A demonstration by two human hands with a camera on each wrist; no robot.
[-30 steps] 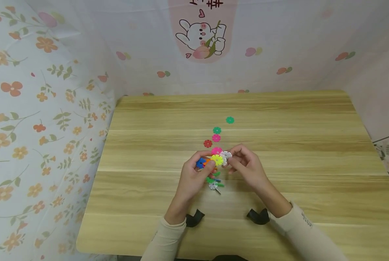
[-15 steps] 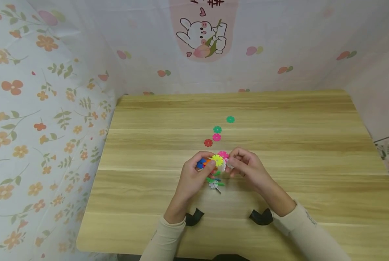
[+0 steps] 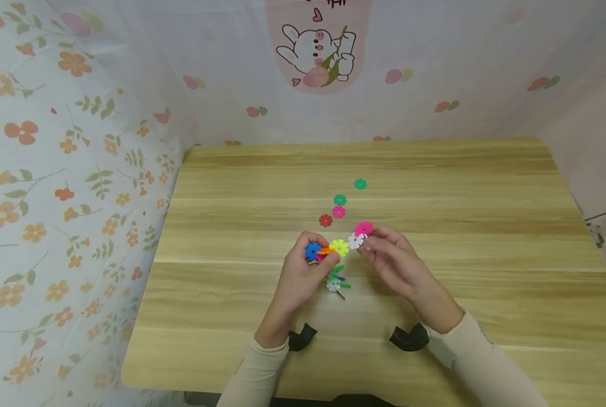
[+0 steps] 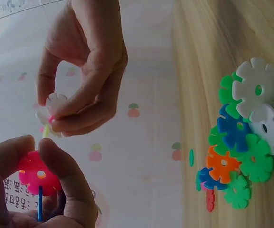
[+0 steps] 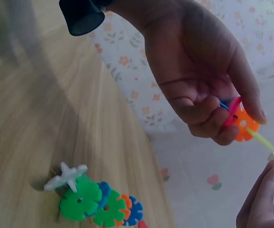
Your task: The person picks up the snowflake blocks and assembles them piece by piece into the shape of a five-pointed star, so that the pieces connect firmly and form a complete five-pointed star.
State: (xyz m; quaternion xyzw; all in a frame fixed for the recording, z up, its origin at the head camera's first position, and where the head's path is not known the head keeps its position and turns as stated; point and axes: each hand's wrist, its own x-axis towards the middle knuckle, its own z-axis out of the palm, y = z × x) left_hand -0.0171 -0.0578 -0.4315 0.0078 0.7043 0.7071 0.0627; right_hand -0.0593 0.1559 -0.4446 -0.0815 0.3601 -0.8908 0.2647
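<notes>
My left hand grips a chain of toothed plastic snowflake discs: a blue disc, an orange disc, a pink disc and a yellow disc. To its right, my right hand pinches a white disc with another pink disc beside it. In the right wrist view the yellow disc's edge reaches the white one; whether they are slotted together I cannot tell. Below the hands a joined cluster of green, blue, orange and white discs rests on the table.
Farther back on the wooden table lie loose flat discs: a red disc, a pink disc and green discs. Printed cloth hangs behind the table and at its left. A black strap hangs below each wrist.
My right hand has turned, and the white and pink discs in it have swung right and up, out from behind the yellow disc. The left hand's chain shows more of its blue and orange discs.
</notes>
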